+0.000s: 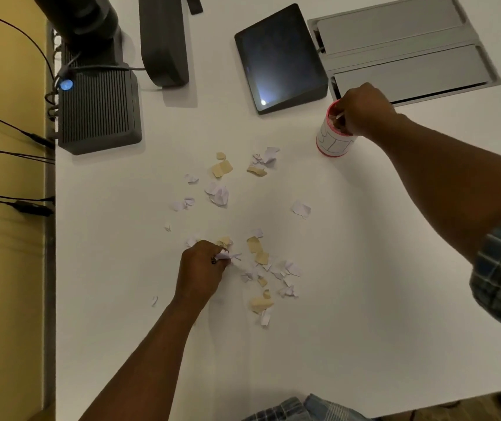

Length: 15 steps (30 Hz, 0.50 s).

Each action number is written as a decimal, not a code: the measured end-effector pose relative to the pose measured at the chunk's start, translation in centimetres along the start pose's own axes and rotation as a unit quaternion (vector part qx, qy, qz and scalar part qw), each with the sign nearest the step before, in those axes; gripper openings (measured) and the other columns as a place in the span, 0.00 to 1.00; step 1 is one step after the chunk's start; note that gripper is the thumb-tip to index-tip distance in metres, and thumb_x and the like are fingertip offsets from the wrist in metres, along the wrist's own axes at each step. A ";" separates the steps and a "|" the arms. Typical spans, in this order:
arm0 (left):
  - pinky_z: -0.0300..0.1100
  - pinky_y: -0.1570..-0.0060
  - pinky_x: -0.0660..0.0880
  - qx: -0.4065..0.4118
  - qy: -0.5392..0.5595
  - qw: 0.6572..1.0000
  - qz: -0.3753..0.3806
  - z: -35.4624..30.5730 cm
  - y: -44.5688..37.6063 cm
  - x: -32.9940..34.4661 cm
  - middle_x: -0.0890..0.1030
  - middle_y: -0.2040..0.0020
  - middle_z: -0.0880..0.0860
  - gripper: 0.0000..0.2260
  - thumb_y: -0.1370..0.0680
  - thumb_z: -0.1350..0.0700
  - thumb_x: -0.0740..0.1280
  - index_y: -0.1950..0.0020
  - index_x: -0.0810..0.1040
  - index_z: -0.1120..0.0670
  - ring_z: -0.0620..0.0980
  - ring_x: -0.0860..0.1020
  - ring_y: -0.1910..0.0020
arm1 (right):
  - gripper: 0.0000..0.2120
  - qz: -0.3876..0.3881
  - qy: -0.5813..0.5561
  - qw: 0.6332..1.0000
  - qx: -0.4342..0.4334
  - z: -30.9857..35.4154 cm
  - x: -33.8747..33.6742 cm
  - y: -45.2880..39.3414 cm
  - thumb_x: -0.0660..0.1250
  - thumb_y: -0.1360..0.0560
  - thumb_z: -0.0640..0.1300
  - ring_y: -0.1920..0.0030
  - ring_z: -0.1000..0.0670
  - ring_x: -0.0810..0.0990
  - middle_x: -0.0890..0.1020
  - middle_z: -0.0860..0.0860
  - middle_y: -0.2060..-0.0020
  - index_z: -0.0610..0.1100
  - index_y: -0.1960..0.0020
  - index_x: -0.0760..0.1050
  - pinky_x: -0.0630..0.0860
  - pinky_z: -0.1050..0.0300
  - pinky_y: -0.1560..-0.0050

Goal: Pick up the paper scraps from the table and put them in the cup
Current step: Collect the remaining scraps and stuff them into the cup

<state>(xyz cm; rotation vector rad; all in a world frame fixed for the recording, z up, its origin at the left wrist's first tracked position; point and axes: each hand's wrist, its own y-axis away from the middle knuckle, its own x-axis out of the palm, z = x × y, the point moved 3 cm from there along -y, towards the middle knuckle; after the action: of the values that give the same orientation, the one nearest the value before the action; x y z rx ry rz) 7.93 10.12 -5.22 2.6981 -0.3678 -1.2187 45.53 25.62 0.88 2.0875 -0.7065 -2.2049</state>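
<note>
Several white and tan paper scraps [255, 247] lie scattered over the middle of the white table [349, 314]. My left hand [200, 268] rests on the table at the left of the near cluster, fingers pinched on white paper scraps [226, 256]. The cup [329, 141], white with a red rim and base, stands upright at the far right. My right hand [361, 109] is over the cup's mouth with fingers bunched downward, and a pale scrap [339, 116] shows at the fingertips inside the rim.
A dark tablet-like screen [279, 59] stands beyond the scraps, left of the cup. A grey flap panel [404, 50] is set in the table behind the cup. A dark ribbed box [97, 110] and cables sit at the far left edge.
</note>
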 end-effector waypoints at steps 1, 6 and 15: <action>0.36 0.60 0.73 0.000 -0.003 1.000 0.001 -0.1 0.0 -0.1 0.83 0.58 0.56 0.06 0.32 0.61 0.76 0.58 0.82 0.59 0.50 0.79 0.61 | 0.19 0.005 0.002 1.000 0.003 0.3 0.3 -0.3 0.71 0.28 0.41 0.47 0.36 0.78 0.79 0.38 0.46 0.38 0.38 0.76 0.78 0.45 0.49; 0.37 0.58 0.71 0.003 -0.023 1.000 0.015 -0.8 -0.2 -0.2 0.83 0.57 0.57 0.05 0.31 0.61 0.75 0.58 0.82 0.60 0.49 0.78 0.60 | 0.18 0.034 0.039 0.999 0.013 0.9 0.7 -1.3 0.69 0.27 0.39 0.48 0.36 0.78 0.78 0.37 0.49 0.34 0.39 0.75 0.78 0.46 0.49; 0.37 0.58 0.72 0.020 -0.014 0.999 0.022 -1.9 -0.6 0.0 0.83 0.56 0.58 0.05 0.32 0.62 0.76 0.58 0.83 0.60 0.48 0.77 0.60 | 0.23 0.040 0.058 0.991 -0.116 0.4 -2.9 -0.5 0.73 0.31 0.40 0.46 0.37 0.78 0.80 0.39 0.45 0.41 0.36 0.75 0.76 0.45 0.48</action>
<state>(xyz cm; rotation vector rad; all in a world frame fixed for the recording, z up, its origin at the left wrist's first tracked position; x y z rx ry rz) 9.44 10.76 -4.10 2.6941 -0.4574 -1.2518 45.62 27.12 3.39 2.0166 -0.4900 -1.9966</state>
